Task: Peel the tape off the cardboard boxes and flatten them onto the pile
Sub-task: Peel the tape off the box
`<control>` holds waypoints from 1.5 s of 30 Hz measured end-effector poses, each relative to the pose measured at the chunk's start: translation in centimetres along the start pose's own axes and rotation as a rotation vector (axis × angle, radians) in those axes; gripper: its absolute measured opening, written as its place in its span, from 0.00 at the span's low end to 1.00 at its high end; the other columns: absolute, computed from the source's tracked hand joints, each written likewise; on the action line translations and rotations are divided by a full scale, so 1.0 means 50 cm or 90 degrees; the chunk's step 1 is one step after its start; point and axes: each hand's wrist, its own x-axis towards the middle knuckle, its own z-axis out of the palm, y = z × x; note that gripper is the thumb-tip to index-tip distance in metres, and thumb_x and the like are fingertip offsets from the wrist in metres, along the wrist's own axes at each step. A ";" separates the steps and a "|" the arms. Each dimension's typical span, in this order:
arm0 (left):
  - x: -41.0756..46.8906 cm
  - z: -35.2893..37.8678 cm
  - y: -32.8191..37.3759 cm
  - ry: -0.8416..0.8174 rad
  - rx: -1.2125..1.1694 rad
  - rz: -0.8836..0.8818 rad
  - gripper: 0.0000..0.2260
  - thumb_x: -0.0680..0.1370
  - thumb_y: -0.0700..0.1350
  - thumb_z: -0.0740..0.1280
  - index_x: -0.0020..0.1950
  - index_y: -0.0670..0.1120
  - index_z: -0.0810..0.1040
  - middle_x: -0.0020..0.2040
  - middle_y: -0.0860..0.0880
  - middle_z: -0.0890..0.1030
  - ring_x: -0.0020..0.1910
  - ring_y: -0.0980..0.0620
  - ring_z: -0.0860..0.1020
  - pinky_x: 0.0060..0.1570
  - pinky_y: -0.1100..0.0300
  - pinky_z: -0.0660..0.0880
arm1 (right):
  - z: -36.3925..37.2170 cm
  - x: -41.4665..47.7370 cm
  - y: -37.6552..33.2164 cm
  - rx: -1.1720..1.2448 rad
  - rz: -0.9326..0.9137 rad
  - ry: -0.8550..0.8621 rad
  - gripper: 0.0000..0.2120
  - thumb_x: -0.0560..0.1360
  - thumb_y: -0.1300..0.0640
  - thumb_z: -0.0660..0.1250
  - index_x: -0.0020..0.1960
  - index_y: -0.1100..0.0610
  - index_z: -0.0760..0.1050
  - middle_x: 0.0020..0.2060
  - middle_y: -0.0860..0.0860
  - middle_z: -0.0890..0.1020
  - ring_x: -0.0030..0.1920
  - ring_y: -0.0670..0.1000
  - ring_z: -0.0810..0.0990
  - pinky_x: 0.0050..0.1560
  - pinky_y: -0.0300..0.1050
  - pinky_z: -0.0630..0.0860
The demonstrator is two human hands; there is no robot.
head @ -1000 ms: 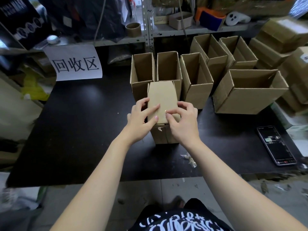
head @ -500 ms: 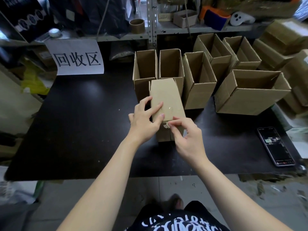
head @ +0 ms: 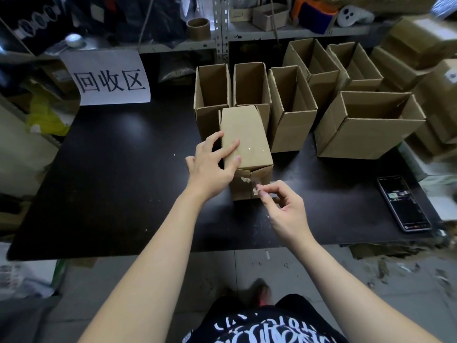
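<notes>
Closed cardboard box (head: 244,137) stands on black counter (head: 111,181), just in front of open boxes (head: 291,115). Left grip (head: 212,167) lies flat on the box top, as before. Right grip (head: 284,209) pinches tape (head: 256,191), now lower on the near face.

The tape (head: 255,190) pinched by the right hand (head: 284,211) is blurred.

The closed cardboard box (head: 246,139) in front of you lies lengthwise, one end face toward you, with torn clear tape (head: 247,179) clinging across that end. Your left hand (head: 210,164) lies flat on its top, and your right hand (head: 284,209) pinches the tape's loose end. Just behind it, three narrow open boxes (head: 291,125) stand upright side by side. Two rear open boxes (head: 321,82) and a large open box (head: 366,142) stand to the right.
</notes>
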 end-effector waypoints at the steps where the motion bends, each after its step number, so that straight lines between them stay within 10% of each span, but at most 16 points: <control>1: -0.001 0.001 0.001 -0.002 0.002 0.001 0.17 0.82 0.58 0.63 0.71 0.67 0.74 0.77 0.62 0.62 0.75 0.58 0.57 0.61 0.57 0.48 | 0.000 -0.002 0.002 -0.010 -0.007 -0.004 0.06 0.80 0.65 0.68 0.47 0.55 0.80 0.47 0.49 0.85 0.50 0.46 0.83 0.51 0.34 0.75; 11: -0.030 -0.027 -0.039 -0.191 -0.212 0.052 0.25 0.75 0.64 0.69 0.72 0.71 0.69 0.78 0.72 0.51 0.76 0.62 0.62 0.77 0.36 0.52 | -0.008 0.007 -0.014 -0.071 -0.089 0.057 0.16 0.73 0.71 0.69 0.54 0.54 0.78 0.51 0.48 0.81 0.54 0.48 0.80 0.54 0.38 0.76; 18: -0.037 0.012 -0.031 0.026 0.062 0.148 0.26 0.75 0.55 0.75 0.71 0.65 0.72 0.80 0.59 0.62 0.78 0.52 0.60 0.66 0.46 0.60 | -0.012 0.007 -0.011 -0.153 -0.040 0.210 0.11 0.76 0.67 0.70 0.41 0.52 0.82 0.66 0.44 0.72 0.67 0.42 0.68 0.68 0.35 0.64; 23: -0.040 0.025 -0.028 0.045 0.125 0.147 0.23 0.78 0.55 0.72 0.72 0.62 0.72 0.80 0.58 0.63 0.81 0.54 0.55 0.65 0.50 0.56 | -0.033 0.036 -0.014 0.066 0.092 0.122 0.11 0.79 0.67 0.68 0.46 0.52 0.73 0.66 0.48 0.79 0.67 0.47 0.78 0.62 0.36 0.73; 33: -0.017 -0.014 0.019 0.132 0.109 0.110 0.20 0.79 0.60 0.68 0.69 0.59 0.72 0.65 0.53 0.70 0.62 0.48 0.72 0.57 0.56 0.58 | -0.027 0.072 -0.102 0.152 -0.039 0.075 0.06 0.83 0.64 0.64 0.54 0.55 0.71 0.53 0.46 0.86 0.61 0.45 0.82 0.59 0.42 0.78; 39: -0.040 -0.046 0.051 0.150 0.021 0.125 0.20 0.83 0.61 0.59 0.74 0.59 0.73 0.56 0.54 0.73 0.43 0.50 0.77 0.52 0.53 0.71 | -0.046 0.098 -0.179 0.066 -0.093 -0.038 0.24 0.81 0.64 0.67 0.73 0.48 0.68 0.60 0.46 0.83 0.55 0.44 0.85 0.57 0.38 0.79; 45: -0.063 -0.014 0.030 0.111 -0.122 0.022 0.13 0.84 0.54 0.63 0.64 0.53 0.83 0.54 0.57 0.75 0.50 0.52 0.78 0.53 0.54 0.76 | -0.017 0.089 -0.121 -0.218 -0.162 -0.089 0.27 0.76 0.59 0.74 0.73 0.49 0.72 0.62 0.46 0.81 0.59 0.38 0.80 0.58 0.34 0.77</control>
